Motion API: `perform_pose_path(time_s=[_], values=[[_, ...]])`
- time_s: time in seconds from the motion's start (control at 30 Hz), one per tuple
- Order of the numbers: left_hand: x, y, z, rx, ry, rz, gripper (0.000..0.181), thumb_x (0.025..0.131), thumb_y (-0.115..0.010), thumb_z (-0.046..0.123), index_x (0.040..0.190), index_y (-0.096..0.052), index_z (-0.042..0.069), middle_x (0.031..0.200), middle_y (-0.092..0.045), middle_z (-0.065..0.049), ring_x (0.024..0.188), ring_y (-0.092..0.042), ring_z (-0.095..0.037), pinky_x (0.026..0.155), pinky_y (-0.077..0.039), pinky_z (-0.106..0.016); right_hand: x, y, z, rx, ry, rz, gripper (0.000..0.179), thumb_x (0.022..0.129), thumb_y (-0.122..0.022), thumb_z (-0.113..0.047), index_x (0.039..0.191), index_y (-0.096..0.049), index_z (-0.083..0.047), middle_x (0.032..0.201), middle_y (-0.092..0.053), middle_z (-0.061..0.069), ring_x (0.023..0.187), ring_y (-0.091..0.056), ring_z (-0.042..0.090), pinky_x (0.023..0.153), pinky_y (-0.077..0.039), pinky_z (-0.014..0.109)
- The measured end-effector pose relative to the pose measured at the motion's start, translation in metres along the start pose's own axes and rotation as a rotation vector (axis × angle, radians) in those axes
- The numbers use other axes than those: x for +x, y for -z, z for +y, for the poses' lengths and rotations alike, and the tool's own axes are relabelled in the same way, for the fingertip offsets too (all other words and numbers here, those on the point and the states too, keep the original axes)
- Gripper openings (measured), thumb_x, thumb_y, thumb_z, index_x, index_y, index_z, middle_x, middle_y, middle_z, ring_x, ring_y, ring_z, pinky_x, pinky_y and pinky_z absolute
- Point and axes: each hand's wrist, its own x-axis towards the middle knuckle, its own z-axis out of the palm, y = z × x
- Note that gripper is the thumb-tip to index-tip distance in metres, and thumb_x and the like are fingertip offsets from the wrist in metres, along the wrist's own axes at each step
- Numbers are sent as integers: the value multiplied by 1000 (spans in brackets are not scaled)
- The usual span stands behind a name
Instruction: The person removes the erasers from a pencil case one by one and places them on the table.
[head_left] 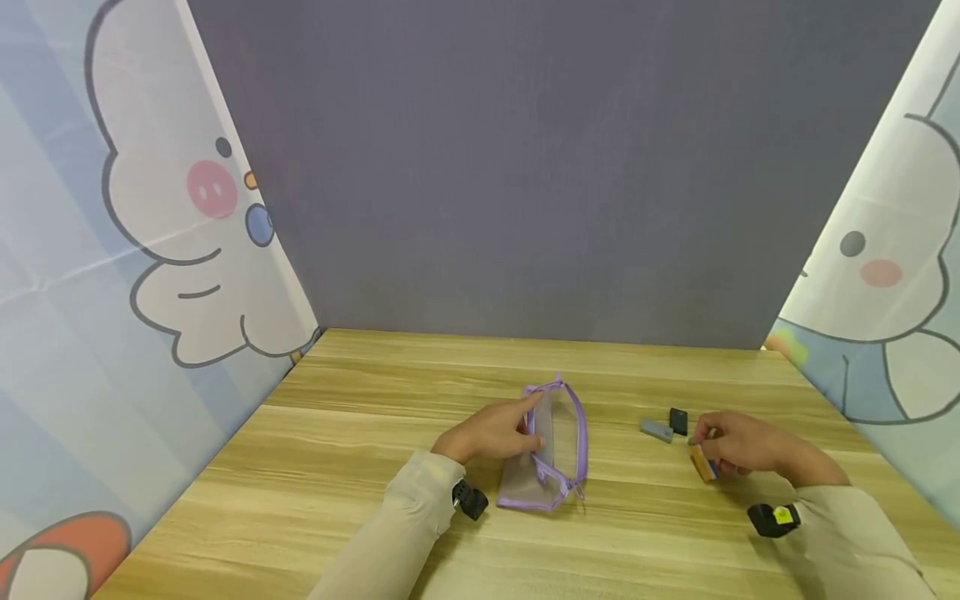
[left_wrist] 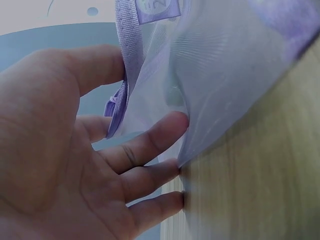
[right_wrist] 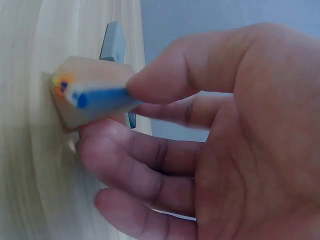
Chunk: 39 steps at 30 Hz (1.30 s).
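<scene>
A mesh zip pouch (head_left: 582,437) with purple edging lies on the table with its mouth spread wide. My left hand (head_left: 495,429) holds the pouch at its near rim, index finger and thumb at the opening. In the left wrist view the purple zip edge (left_wrist: 131,55) runs against the thumb, and other fingers touch the mesh (left_wrist: 220,85). My right hand (head_left: 746,442) pinches a small tan block (right_wrist: 95,75) with blue and orange markings, between thumb and fingers. Beside it lie a grey flat piece (head_left: 656,430) and a small black piece (head_left: 678,421).
The wood-grain table (head_left: 360,392) ends at a dark grey panel (head_left: 525,167). Cartoon-print cloths (head_left: 172,200) stand at the left and right sides. A black wrist camera (head_left: 470,500) is strapped to each forearm.
</scene>
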Motion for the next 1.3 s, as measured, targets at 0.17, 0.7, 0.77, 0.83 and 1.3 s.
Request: perform_pose_path(time_s=[0.17, 0.7, 0.77, 0.83, 1.3], values=[[1, -2, 3, 15, 16, 8, 82, 93, -68, 36, 161, -24, 20, 100, -63, 8, 88, -58, -4, 82, -48, -27, 0, 0, -3, -16, 18, -10, 21, 90, -51, 2, 108, -61, 5, 66, -52, 4, 52, -44, 12, 46, -33, 25], [3, -6, 11, 12, 77, 49, 87, 87, -73, 43, 159, -32, 15, 86, -61, 11, 78, -58, -7, 77, -49, -30, 1, 0, -12, -162, 7, 146, 24, 98, -57, -10, 115, -66, 3, 73, -58, 4, 63, -54, 18, 55, -44, 31], [4, -6, 11, 9, 74, 51, 88, 86, -74, 43, 158, -33, 14, 85, -61, 10, 79, -58, -7, 78, -50, -30, 3, -1, -14, -163, 3, 174, 24, 98, -57, -10, 115, -66, 4, 74, -59, 5, 66, -55, 19, 56, -44, 31], [4, -6, 11, -1, 71, 51, 88, 85, -76, 44, 157, -34, 14, 85, -62, 9, 79, -58, -8, 77, -50, -30, 5, -2, -15, -168, -3, 199, 24, 99, -56, -11, 115, -65, 5, 78, -61, 4, 69, -57, 20, 57, -46, 32], [5, -6, 12, 33, 79, 73, 51, 80, -81, 46, 112, -55, 16, 84, -58, 4, 73, -54, -10, 64, -46, -26, 12, -8, -19, -136, -15, 289, 26, 102, -56, -13, 114, -65, 8, 86, -65, 8, 75, -68, 20, 65, -57, 31]])
